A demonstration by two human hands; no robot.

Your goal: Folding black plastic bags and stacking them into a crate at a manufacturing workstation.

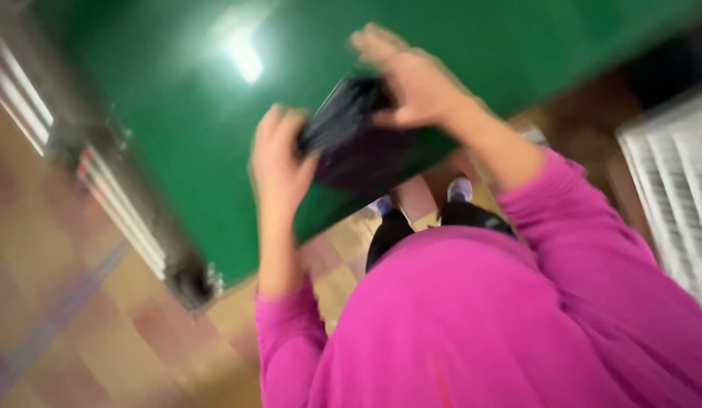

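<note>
We grip a folded black bag (pixel 351 136) (blurred) over the green table (pixel 185 113): left hand (pixel 279 159) pinching one end, right hand (pixel 411 83) clasping the other; still bunched, unopened.

1. A glossy green table (pixel 177 128) fills the upper frame, a light glare (pixel 243 54) on its top.
2. Tan and reddish floor tiles (pixel 101 325) lie below it.
3. A white slatted panel (pixel 679 189) stands at right.
4. Two pale shoes (pixel 459 189) rest on the floor.
</note>
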